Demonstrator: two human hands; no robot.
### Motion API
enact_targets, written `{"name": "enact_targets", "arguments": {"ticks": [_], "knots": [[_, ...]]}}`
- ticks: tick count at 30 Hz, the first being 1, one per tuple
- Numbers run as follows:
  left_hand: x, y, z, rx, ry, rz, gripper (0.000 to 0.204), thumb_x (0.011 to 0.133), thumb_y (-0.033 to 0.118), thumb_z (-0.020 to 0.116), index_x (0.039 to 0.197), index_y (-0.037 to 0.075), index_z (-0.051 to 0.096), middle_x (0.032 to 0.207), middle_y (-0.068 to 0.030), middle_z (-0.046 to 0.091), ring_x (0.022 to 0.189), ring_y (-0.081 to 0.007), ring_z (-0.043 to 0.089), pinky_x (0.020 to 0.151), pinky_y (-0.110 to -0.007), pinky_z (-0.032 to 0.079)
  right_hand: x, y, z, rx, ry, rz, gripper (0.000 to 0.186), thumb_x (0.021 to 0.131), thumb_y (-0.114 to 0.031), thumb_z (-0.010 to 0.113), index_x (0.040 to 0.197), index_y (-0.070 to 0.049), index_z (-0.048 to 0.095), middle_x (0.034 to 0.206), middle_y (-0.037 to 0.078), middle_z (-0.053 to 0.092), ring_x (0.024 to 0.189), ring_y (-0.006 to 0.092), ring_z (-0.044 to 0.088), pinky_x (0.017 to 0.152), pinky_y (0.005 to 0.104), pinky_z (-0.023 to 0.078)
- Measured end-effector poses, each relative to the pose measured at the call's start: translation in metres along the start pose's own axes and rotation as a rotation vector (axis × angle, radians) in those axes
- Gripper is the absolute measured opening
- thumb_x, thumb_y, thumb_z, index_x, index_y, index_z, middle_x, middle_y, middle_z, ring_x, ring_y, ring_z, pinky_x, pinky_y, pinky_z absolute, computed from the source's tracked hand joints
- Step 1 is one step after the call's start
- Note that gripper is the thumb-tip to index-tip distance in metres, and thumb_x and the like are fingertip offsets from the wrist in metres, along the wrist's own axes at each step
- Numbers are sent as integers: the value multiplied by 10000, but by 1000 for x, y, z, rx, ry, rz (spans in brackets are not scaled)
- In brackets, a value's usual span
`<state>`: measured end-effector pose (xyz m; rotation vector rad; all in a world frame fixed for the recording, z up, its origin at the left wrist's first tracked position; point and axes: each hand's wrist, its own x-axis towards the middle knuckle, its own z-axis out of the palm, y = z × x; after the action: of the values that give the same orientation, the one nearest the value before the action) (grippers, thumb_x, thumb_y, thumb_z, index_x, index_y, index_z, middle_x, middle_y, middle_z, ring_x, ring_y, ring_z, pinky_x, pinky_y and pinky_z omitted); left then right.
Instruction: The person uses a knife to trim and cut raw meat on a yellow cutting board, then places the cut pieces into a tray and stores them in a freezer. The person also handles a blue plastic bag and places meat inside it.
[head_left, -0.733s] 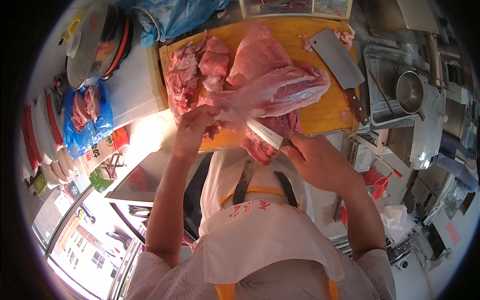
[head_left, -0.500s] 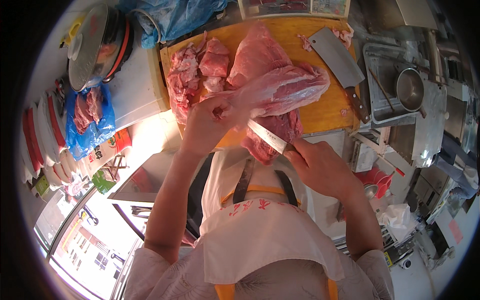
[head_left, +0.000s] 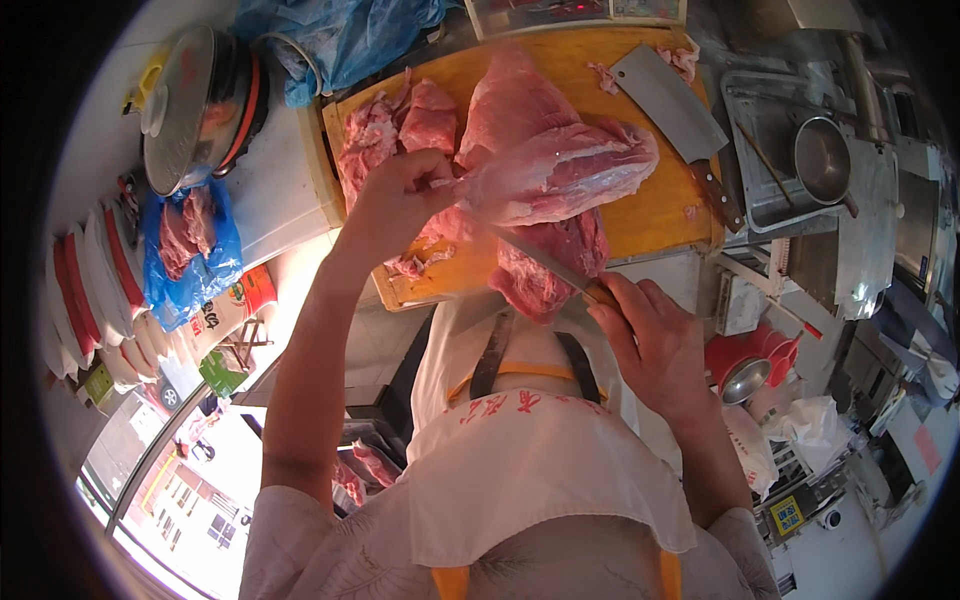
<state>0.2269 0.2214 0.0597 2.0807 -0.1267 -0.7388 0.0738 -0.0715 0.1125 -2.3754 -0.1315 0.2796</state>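
Note:
My left hand [head_left: 400,200] is closed on the left end of a long piece of pale, membrane-covered meat [head_left: 560,170] lying across the wooden board [head_left: 660,220]. My right hand [head_left: 645,335] grips a narrow knife [head_left: 545,262] by its handle, its blade angled up-left over a darker red lump [head_left: 535,295] at the board's near edge, its tip by the pale piece. Behind lie a large pink chunk [head_left: 500,90], a smaller block [head_left: 430,115] and a heap of trimmings [head_left: 365,130] at the left.
A cleaver [head_left: 670,105] lies at the board's right, beside a metal tray [head_left: 760,200] with a small pot [head_left: 820,160]. At left stand a lidded pot [head_left: 180,110] and meat on blue plastic [head_left: 160,280]; blue plastic sheeting [head_left: 360,40] is at the back.
My left hand has moved up and left, holding the meat. My right hand has shifted right and down with the knife, and the blade has turned to show less of its flat.

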Motion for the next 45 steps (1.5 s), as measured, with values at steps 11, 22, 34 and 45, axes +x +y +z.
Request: {"name": "enact_targets", "arguments": {"ticks": [11,22,34,45], "knots": [[18,20,4,148,-111,91,235,900,81,719,825,-2,513,748,-33,448,709,-131,432,648,-325,379,10,-3,14,-17,75,-63,314,972,-189,688,1225,-14,626,860,128,628,704,329,650,581,419,509],[24,38,7,436,-131,150,210,894,123,732,859,-7,571,758,-136,550,733,-258,556,693,-388,454,15,-41,76,-37,165,117,288,957,-147,666,1214,-23,625,959,147,663,771,364,681,630,424,569],[35,37,17,559,-171,255,242,904,130,720,825,1,532,688,-109,519,683,-238,511,666,-380,431,11,-50,70,-151,17,197,194,1010,-224,593,1070,-41,571,886,165,663,739,332,717,610,412,588],[47,86,-51,102,-219,193,255,963,183,719,844,73,522,760,61,517,715,-51,491,657,-238,419,-6,-59,50,-120,39,273,257,981,-224,655,1157,-38,645,862,132,666,739,339,680,644,421,558]]}}
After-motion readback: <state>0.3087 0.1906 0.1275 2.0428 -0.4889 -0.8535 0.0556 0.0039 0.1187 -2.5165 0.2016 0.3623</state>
